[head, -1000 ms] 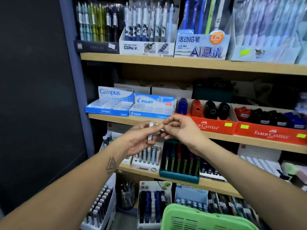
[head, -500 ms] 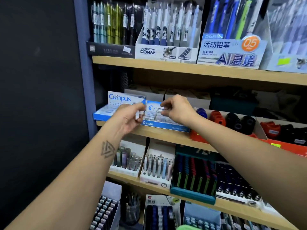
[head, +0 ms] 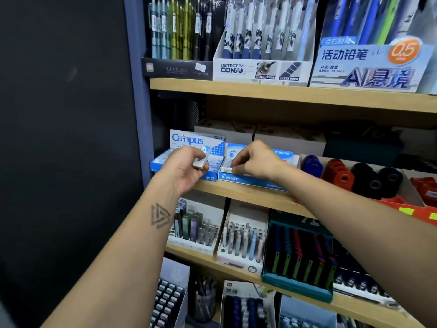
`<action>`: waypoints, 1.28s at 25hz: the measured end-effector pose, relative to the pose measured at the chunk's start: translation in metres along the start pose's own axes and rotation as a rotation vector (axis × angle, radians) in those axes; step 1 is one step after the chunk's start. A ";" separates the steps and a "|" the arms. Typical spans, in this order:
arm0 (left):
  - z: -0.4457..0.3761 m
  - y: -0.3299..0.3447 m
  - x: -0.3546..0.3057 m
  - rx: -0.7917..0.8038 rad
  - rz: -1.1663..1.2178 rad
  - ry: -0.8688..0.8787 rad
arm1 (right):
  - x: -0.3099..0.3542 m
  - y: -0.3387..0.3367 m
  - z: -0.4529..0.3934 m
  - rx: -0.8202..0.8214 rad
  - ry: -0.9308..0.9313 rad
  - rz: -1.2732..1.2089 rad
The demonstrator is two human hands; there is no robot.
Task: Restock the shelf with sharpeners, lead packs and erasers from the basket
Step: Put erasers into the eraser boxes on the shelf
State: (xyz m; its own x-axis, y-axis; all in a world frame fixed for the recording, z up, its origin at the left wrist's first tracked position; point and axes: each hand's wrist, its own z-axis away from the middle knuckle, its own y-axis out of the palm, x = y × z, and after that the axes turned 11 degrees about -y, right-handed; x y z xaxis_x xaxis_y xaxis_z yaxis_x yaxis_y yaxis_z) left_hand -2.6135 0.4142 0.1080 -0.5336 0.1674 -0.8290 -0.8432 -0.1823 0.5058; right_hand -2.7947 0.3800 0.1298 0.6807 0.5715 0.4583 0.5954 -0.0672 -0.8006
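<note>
Open room above the Campus box [head: 196, 140] and Pilot box [head: 250, 179]; upper shelf board [head: 283, 95] caps it.

The left hand [head: 186, 171] pinches a white eraser [head: 203, 158] over the Campus box [head: 189, 159]; the right hand [head: 256, 162] reaches into the Pilot box [head: 250, 179] just right of it.

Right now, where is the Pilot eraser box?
The blue-and-white cardboard Pilot eraser box sits on the middle wooden shelf, under the right hand, between the blue Campus box and the dark-blue sharpeners.

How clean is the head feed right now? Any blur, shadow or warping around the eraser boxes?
Head view: wide-angle bowing curves the shelf edge; Campus box and PILOT box lettering reads sharply; left hand and its eraser slightly soft; deep shadow behind the boxes; lower-shelf goods blurred.
</note>
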 end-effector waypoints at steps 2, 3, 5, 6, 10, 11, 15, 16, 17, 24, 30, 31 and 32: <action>0.001 0.001 0.001 0.013 -0.002 0.005 | 0.001 0.004 0.001 -0.011 -0.006 0.048; 0.003 0.003 0.002 0.023 -0.014 0.010 | 0.001 0.006 0.001 -0.019 -0.007 0.062; 0.006 0.007 0.004 0.042 -0.042 0.017 | -0.001 0.010 0.003 0.009 -0.015 0.089; 0.008 0.009 0.005 0.055 -0.053 0.021 | -0.003 0.011 0.004 0.046 -0.022 0.112; 0.008 0.014 0.013 0.118 -0.136 0.021 | -0.010 -0.002 0.008 -0.026 -0.043 -0.104; 0.008 0.016 0.015 0.139 -0.157 0.017 | -0.010 -0.007 0.011 -0.057 -0.064 -0.247; 0.015 0.025 0.022 0.225 -0.233 -0.012 | -0.006 -0.018 0.019 0.047 -0.274 -0.233; 0.017 0.027 0.022 0.241 -0.224 -0.027 | -0.006 -0.020 0.019 0.023 -0.263 -0.195; 0.019 0.027 0.020 0.240 -0.188 -0.045 | -0.006 -0.023 0.018 -0.017 -0.240 -0.183; 0.020 0.010 0.008 0.130 -0.152 -0.087 | -0.003 -0.026 0.013 -0.078 -0.186 -0.210; 0.018 0.002 0.003 0.055 -0.079 -0.006 | 0.007 -0.008 -0.002 -0.091 -0.195 -0.204; 0.018 -0.001 -0.001 0.037 -0.042 0.008 | 0.008 -0.004 -0.006 -0.109 -0.186 -0.172; 0.018 -0.006 -0.007 0.008 -0.004 0.028 | 0.009 0.001 -0.011 -0.140 -0.151 -0.160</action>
State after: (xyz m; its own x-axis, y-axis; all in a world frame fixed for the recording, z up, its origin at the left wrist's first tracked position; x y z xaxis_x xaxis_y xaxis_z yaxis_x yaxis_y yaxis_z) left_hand -2.6061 0.4313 0.1146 -0.5284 0.1410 -0.8372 -0.8457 -0.1738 0.5045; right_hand -2.7831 0.3758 0.1373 0.5079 0.6990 0.5035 0.7509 -0.0729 -0.6563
